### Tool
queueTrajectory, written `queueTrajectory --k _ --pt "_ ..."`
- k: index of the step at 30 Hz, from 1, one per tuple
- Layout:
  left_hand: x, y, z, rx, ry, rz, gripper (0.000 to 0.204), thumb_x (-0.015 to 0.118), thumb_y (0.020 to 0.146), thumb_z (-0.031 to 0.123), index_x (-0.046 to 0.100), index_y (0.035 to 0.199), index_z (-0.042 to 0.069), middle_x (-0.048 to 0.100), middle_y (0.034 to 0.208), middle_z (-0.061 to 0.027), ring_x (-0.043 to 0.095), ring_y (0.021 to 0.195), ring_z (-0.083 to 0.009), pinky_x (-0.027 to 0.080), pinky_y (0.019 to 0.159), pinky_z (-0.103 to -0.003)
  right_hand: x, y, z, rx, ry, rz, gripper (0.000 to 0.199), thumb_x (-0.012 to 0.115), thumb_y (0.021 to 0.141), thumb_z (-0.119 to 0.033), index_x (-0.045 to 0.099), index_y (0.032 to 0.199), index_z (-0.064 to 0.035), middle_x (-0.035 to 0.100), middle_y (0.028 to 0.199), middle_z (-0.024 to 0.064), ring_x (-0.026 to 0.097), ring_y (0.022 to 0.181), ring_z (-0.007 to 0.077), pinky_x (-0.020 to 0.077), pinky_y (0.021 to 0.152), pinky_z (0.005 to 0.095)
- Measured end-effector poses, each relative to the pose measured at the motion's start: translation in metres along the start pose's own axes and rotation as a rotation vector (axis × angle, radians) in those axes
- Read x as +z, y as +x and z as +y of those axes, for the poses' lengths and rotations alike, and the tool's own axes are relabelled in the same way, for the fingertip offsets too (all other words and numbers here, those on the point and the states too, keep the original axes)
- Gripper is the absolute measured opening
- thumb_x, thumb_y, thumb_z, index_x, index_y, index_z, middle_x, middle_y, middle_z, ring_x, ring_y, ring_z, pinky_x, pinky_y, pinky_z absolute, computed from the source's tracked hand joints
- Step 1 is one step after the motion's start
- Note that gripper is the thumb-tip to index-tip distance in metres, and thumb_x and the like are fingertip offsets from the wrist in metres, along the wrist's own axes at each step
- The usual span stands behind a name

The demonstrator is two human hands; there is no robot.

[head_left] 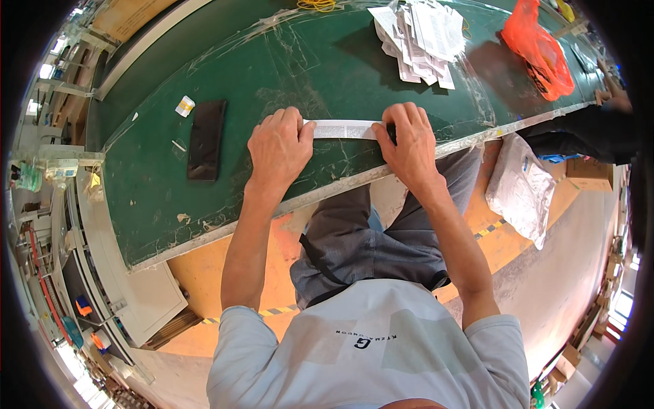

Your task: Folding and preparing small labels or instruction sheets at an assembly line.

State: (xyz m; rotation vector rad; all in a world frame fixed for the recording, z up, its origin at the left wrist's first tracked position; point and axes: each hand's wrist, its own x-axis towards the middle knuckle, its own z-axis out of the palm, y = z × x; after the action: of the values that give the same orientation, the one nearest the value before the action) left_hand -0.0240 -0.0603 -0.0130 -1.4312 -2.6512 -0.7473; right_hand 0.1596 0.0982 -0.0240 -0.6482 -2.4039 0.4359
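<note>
Right now the person sits at the near edge of a green-topped table [157, 211], both forearms reaching over it. Between the two hands a narrow white paper strip [342, 129], covered in fine print, is held out lengthwise from left to right above the near part of the green top. The left hand [278, 146] pinches its left end between thumb and curled fingers; the right hand [412, 144] pinches the right end likewise. Something dark shows by the right thumb, too hidden for me to tell what.

To the left of the left hand lies a dark, phone-like slab [206, 140], and just beyond its far left corner sits a small white and yellow packet [184, 105]. On the far side, right of the middle, I see a loose pile of printed papers [421, 41], sheets fanned unevenly. Farther right rests a red plastic bag [538, 51], near the table's right end. A yellow coil [317, 5] lies at the far edge. Down on the floor to the right are a pale plastic sack [521, 184] and a cardboard box [589, 175].
</note>
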Motion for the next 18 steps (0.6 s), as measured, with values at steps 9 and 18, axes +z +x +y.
queueTrajectory --k 9,18 --pt "0.001 0.000 0.004 -0.014 -0.025 0.002 0.023 0.070 0.094 0.025 0.056 0.103 0.009 0.069 0.090 -0.0106 0.067 0.089 -0.0359 0.050 0.080 -0.049 -0.010 0.008 -0.011 -0.591 -0.233 -0.313 0.055 0.066 0.086 -0.010 0.061 0.139 -0.0214 0.054 0.122 0.0049 0.055 0.107 0.0216 0.0440 0.086 0.0374" --pt "0.000 0.000 0.001 0.028 -0.021 0.017 0.022 0.070 0.095 0.025 0.056 0.104 0.010 0.068 0.089 -0.0103 0.067 0.086 -0.0357 0.050 0.077 -0.049 -0.062 -0.010 0.023 -0.581 -0.460 -0.419 0.061 0.073 0.084 -0.015 0.059 0.142 -0.0068 0.054 0.132 0.0074 0.055 0.115 0.0216 0.0456 0.090 0.0377"
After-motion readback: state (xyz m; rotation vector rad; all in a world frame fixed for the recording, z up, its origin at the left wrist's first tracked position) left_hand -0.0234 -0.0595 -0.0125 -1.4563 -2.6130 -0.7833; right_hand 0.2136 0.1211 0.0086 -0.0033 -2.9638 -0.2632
